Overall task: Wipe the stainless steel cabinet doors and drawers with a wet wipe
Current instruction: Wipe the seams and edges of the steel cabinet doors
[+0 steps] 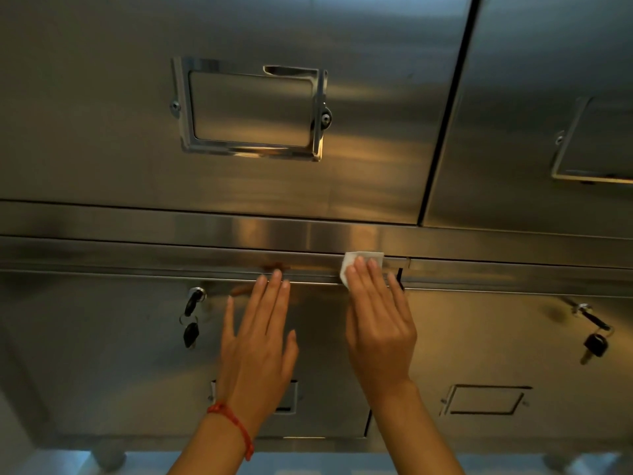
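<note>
A stainless steel cabinet fills the view, with an upper door (102,114) and a lower door (102,337) split by a horizontal rail (171,258). My right hand (378,323) presses a white wet wipe (359,260) flat against the rail at the lower door's top right corner; only the wipe's top edge shows past the fingertips. My left hand (258,341), with a red bracelet on its wrist, rests flat and open on the lower door, fingertips touching the rail.
A chrome label frame (250,109) sits on the upper door. Keys hang from a lock (193,311) on the lower left door and from another lock (591,332) on the lower right door. A second upper door (548,80) stands at the right. Round cabinet feet show at the bottom.
</note>
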The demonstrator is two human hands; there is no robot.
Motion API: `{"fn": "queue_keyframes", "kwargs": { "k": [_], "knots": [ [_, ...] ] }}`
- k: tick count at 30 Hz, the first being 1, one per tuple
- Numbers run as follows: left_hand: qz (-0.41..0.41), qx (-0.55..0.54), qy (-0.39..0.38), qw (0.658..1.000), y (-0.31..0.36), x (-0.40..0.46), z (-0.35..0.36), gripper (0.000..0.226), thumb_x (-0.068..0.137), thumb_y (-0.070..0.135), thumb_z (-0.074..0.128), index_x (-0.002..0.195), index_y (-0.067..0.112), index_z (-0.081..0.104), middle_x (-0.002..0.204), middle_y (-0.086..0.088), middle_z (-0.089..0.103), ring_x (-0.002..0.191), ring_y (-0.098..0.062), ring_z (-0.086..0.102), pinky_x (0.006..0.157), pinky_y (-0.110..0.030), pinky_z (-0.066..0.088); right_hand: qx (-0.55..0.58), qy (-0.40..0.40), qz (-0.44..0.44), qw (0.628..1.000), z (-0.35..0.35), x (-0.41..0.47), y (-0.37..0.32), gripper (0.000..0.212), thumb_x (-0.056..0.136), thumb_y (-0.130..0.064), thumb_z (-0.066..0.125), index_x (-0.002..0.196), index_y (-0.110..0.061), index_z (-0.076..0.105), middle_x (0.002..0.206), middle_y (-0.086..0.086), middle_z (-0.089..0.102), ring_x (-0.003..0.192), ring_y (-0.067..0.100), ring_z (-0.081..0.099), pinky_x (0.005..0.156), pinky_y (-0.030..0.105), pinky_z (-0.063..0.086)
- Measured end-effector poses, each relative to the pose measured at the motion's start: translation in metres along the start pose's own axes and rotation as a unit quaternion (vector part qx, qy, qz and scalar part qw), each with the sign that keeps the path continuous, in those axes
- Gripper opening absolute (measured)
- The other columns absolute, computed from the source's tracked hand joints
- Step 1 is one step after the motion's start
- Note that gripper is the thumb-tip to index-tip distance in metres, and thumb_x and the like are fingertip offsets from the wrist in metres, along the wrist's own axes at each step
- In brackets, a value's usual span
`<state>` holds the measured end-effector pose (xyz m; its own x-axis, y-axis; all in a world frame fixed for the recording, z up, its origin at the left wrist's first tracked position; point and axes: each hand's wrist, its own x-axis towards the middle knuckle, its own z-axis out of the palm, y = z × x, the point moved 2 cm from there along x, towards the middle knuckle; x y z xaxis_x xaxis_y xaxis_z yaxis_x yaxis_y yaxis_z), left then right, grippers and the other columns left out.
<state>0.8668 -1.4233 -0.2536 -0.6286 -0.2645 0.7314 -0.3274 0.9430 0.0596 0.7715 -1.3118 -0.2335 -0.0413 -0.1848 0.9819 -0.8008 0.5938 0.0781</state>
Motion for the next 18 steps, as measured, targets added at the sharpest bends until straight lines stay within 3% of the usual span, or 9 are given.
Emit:
{"fn": "queue_keyframes", "kwargs": {
  "k": [4, 6, 12, 18],
  "knots": [
    [-0.007, -0.013, 0.006, 1.000, 0.001, 0.001, 0.002, 0.059, 0.084, 0.029, 0.034, 0.135, 0.001, 0.042, 0.143, -0.015, 0.039, 0.135, -0.021, 0.025, 0.099, -0.063, 0.031, 0.019, -0.012, -0.021, 1.000, 0.004, 0.004, -0.004, 0.030, 0.090, -0.003, 0.048, 0.115, -0.003, 0.066, 0.122, 0.011, 0.061, 0.117, 0.022, 0.057, 0.097, 0.041, 0.045],
    [-0.005, -0.012, 0.013, 1.000, 0.000, 0.002, 0.004, 0.059, 0.084, 0.029, 0.035, 0.135, 0.001, 0.040, 0.143, -0.015, 0.039, 0.134, -0.020, 0.026, 0.099, -0.063, 0.031, 0.018, -0.020, -0.023, 0.999, 0.001, 0.000, 0.004, 0.030, 0.090, -0.003, 0.049, 0.116, -0.003, 0.064, 0.124, 0.011, 0.060, 0.118, 0.022, 0.055, 0.098, 0.042, 0.044],
    [-0.001, 0.006, 0.042, 0.999, 0.002, 0.001, 0.007, 0.057, 0.083, 0.026, 0.036, 0.132, -0.001, 0.044, 0.139, -0.018, 0.044, 0.130, -0.034, 0.038, 0.096, -0.063, 0.036, 0.039, -0.004, 0.021, 0.999, 0.002, -0.005, 0.007, 0.030, 0.088, -0.005, 0.052, 0.114, 0.001, 0.063, 0.121, 0.016, 0.061, 0.116, 0.027, 0.057, 0.098, 0.041, 0.044],
    [-0.010, 0.015, 0.054, 0.998, 0.006, 0.001, 0.008, 0.056, 0.083, 0.024, 0.036, 0.128, -0.005, 0.050, 0.136, -0.022, 0.047, 0.125, -0.040, 0.041, 0.095, -0.065, 0.033, 0.037, -0.027, -0.025, 0.999, 0.001, 0.000, 0.010, 0.030, 0.089, -0.007, 0.052, 0.116, -0.003, 0.064, 0.124, 0.011, 0.060, 0.119, 0.021, 0.054, 0.100, 0.040, 0.042]
  ]
}}
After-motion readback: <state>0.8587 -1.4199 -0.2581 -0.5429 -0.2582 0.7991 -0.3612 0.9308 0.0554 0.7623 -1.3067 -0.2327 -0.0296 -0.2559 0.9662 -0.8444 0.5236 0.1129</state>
